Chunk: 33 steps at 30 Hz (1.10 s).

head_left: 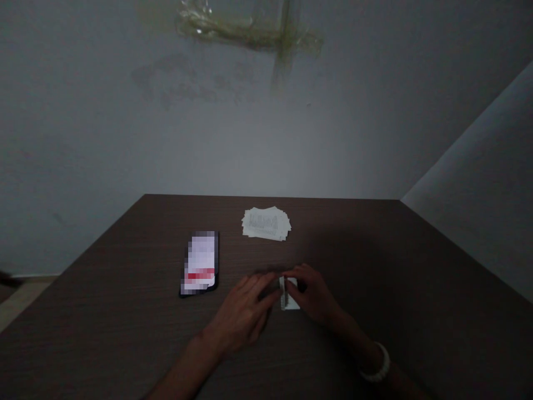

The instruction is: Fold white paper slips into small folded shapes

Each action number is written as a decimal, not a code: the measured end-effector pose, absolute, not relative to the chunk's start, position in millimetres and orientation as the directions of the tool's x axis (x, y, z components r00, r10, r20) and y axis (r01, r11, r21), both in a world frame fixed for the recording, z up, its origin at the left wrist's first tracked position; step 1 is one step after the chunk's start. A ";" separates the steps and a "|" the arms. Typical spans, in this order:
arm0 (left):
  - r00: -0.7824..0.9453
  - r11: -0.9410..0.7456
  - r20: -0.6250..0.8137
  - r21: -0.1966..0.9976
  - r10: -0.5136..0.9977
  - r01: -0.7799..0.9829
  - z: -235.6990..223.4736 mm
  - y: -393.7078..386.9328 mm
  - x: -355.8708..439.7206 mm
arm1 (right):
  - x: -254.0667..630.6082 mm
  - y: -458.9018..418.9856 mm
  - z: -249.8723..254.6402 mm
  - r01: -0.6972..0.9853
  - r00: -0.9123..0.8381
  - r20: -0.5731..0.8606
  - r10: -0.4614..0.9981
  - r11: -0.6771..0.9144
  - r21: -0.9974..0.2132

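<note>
Left hand [241, 314] is nearest, fingers curled and half closed, tips at the edge of a small white paper slip [291, 303]. Right hand [312, 294] has fingers bent over the slip's far side. Can't tell if either is gripping or the slip is lifted. It's between the hands, over the dark wood-grain table [353, 250]. Farther out: fanned pile of printed slips [266, 224], phone [200, 264] to its left. One slip at hands, pile unhandled.

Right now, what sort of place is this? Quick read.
Probably a plain indoor room, maybe a home or small office, though it's hard to be sure. A dark wood-grain table stands against a bare painted wall with tape stuck on it, and a phone lies on the table.
</note>
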<state>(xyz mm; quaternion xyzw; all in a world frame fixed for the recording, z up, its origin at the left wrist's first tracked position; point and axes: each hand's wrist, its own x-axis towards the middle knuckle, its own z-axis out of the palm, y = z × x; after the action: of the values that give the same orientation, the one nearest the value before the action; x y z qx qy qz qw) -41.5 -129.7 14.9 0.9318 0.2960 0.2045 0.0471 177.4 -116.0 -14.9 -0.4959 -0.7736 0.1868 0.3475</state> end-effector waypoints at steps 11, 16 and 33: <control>0.835 -0.908 0.373 0.050 0.404 0.416 18.4 -130.6 -36.5 | 176.8 -115.5 -20.6 0.628 -0.288 0.355 0.889 0.455 -0.631; 0.855 -0.910 0.316 0.094 0.412 0.404 14.3 -128.4 -39.4 | 177.8 -115.8 -16.8 0.654 -0.267 0.360 0.894 0.442 -0.614; 0.796 -0.806 0.265 0.429 0.544 0.408 18.7 -122.6 -43.8 | 185.4 -130.6 2.9 0.688 -0.473 0.303 0.828 0.561 -0.461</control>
<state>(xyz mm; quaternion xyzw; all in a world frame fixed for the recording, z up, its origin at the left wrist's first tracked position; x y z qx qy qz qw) -43.8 -122.6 18.7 0.9309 0.2556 0.1910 0.1779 185.4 -130.6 2.9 -0.4474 -0.8468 0.1389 0.2521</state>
